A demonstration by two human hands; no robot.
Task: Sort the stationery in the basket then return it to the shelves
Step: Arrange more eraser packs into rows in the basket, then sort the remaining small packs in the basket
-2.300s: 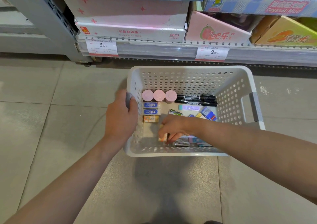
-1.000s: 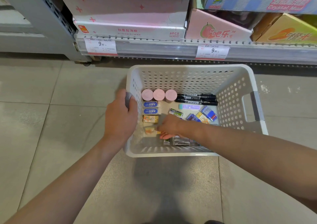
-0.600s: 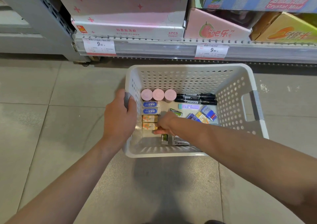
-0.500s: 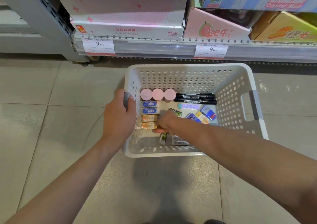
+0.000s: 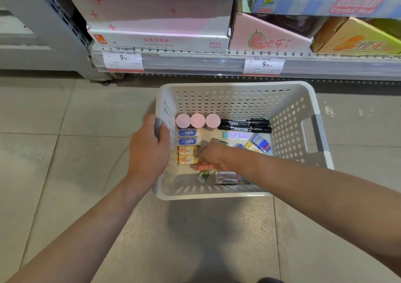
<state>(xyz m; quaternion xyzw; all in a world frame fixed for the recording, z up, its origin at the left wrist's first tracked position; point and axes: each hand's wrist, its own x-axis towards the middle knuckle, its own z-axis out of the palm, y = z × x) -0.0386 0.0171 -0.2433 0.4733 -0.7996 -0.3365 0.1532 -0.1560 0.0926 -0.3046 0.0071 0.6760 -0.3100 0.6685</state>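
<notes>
A white perforated basket (image 5: 238,192) sits on the floor below the shelf. My left hand (image 5: 147,152) grips its grey left handle. Along the left wall stand three pink round containers (image 5: 197,120), then two blue erasers (image 5: 187,137) and two orange erasers (image 5: 187,155) in a column. My right hand (image 5: 213,158) reaches inside and pinches the right end of the nearer orange eraser between fingers and thumb. Two black markers (image 5: 245,125) lie at the back. Several loose erasers (image 5: 259,143) lie at the right, and others (image 5: 225,177) lie under my wrist.
The store shelf edge (image 5: 195,63) with two price tags runs just behind the basket, carrying pink, blue and orange product boxes. A grey shelf upright (image 5: 65,33) stands at the left. Grey tiled floor (image 5: 65,130) surrounds the basket.
My right hand carried an orange eraser from the loose pile at the front to the left column and set it beside the other orange one. The left hand kept its hold on the handle.
</notes>
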